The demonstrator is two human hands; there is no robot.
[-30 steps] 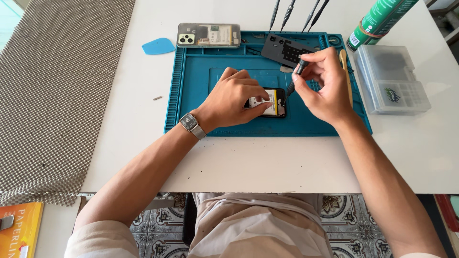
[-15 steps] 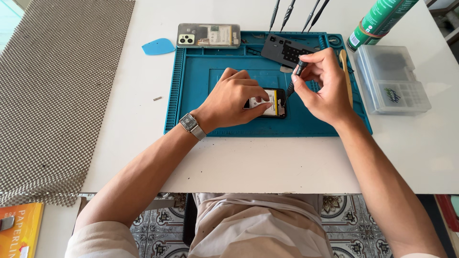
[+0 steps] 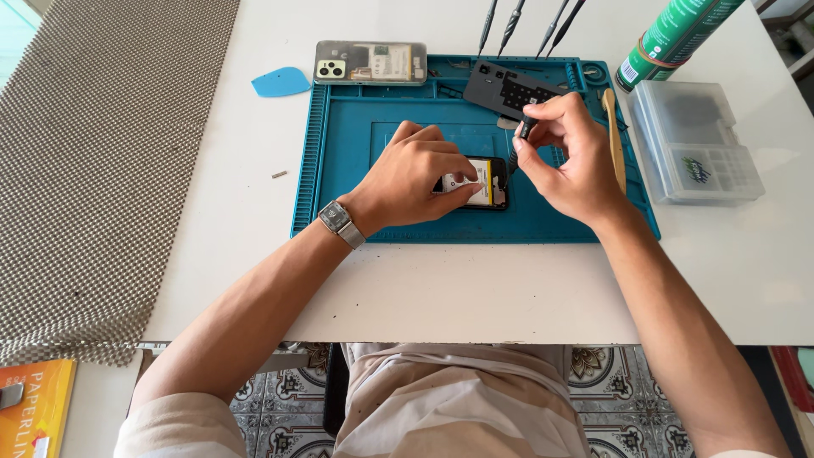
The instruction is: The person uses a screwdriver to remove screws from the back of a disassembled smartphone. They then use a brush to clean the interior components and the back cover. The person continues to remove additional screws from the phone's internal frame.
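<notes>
An opened phone (image 3: 485,183) with its insides showing lies on the blue work mat (image 3: 356,161). My left hand (image 3: 415,174) rests on it and presses it down, fingers over its left part. My right hand (image 3: 570,153) hovers at the phone's upper right corner and pinches the dark handle of a small screwdriver (image 3: 522,133) that points down at the phone. A dark perforated plate (image 3: 507,88) lies on the mat just behind my right hand.
A phone back cover (image 3: 370,63) and a blue pick (image 3: 281,82) lie at the mat's far left. Several thin tools (image 3: 526,19), a wooden stick (image 3: 614,136), a clear parts box (image 3: 694,140) and a green bottle (image 3: 674,36) sit to the right. A mesh cloth (image 3: 102,153) covers the left.
</notes>
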